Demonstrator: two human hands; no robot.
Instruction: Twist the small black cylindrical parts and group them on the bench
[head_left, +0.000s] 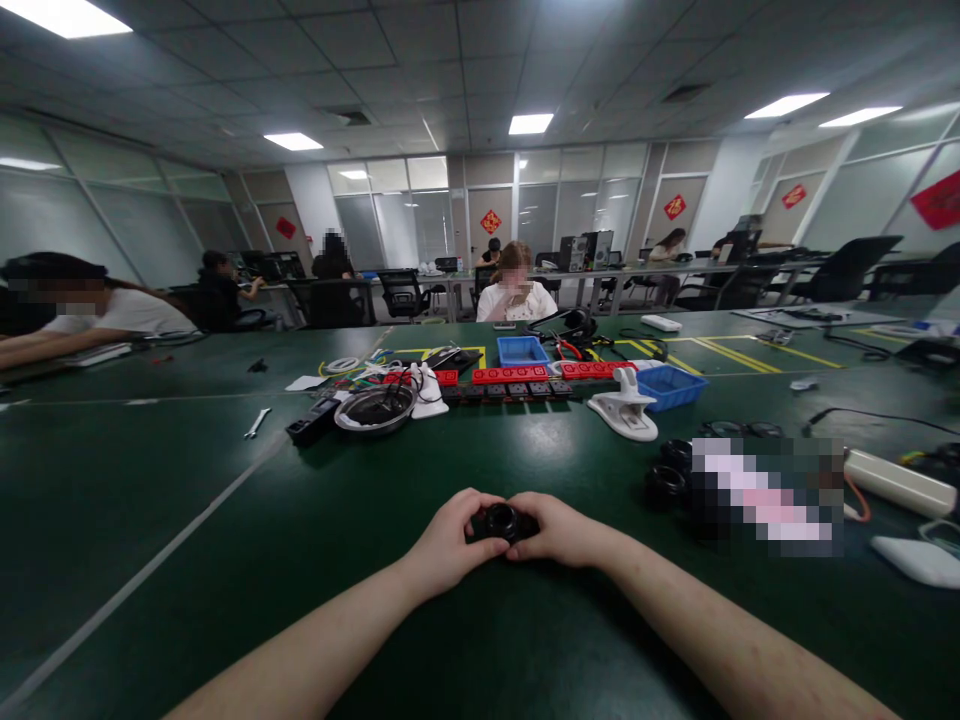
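Observation:
Both hands hold one small black device with a round, lens-like ring [501,519] facing up, just above or on the green tabletop. My left hand [460,535] closes around its left side, thumb along the near edge. From the other side my right hand [556,528] grips it, its thumb meeting the left one at the front. The fingers cover most of the body, so its exact kind cannot be made out. Off to the right lie black round parts [666,484], beside a blurred-out patch.
Across the green table [225,600] stand red socket strips [510,374], a metal bowl [375,408], a white clip stand [626,405] and blue trays [671,386]. A wrench [257,424] lies left, a white power bank-like block [900,482] right. A person [516,285] sits opposite.

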